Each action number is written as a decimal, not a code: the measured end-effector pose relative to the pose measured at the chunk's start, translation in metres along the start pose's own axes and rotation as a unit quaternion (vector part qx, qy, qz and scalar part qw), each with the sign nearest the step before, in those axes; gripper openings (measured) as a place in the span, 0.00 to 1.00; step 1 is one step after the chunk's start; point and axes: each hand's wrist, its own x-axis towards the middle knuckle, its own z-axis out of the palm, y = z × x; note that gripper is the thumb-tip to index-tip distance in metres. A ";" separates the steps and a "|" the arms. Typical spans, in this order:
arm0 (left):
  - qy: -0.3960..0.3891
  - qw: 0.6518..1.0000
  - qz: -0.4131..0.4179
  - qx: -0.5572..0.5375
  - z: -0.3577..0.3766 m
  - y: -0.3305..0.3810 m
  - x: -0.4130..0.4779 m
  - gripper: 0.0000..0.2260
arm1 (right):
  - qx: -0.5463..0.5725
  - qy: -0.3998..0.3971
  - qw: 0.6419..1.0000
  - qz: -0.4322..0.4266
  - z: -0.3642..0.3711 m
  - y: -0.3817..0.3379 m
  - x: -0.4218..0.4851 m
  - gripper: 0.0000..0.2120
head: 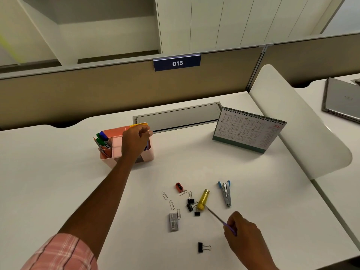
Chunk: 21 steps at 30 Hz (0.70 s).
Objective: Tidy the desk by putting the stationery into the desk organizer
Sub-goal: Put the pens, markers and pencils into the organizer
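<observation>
A pink desk organizer (pixel 111 160) stands left of centre on the white desk, with markers (pixel 102 138) and pencils in its left compartment. My left hand (pixel 135 142) hovers over its right side, shut on a thin yellow item (pixel 138 124) that pokes out above the fingers. My right hand (pixel 244 233) near the front edge pinches a thin purple-ended pencil (pixel 218 217). Loose on the desk lie a yellow highlighter (pixel 203 199), a blue stapler (pixel 226 192), a red sharpener (pixel 179 187), a staple box (pixel 173 222), paper clips (pixel 171 204) and binder clips (pixel 191 200).
A desk calendar (pixel 247 130) stands at the right rear. A grey cable tray lid (pixel 181 117) runs behind the organizer. A white curved divider (pixel 298 123) bounds the desk's right side, with a laptop (pixel 342 98) beyond it. One binder clip (pixel 203 247) lies apart near the front.
</observation>
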 end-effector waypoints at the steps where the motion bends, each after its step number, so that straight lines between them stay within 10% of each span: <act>1: -0.002 1.000 0.005 -0.013 -0.001 0.002 -0.001 0.14 | 0.001 -0.002 1.000 0.003 0.000 0.000 0.000 0.08; 21: -0.033 0.999 0.006 -0.027 -0.004 -0.002 0.017 0.13 | 0.016 -0.009 1.000 0.015 0.006 0.007 0.006 0.09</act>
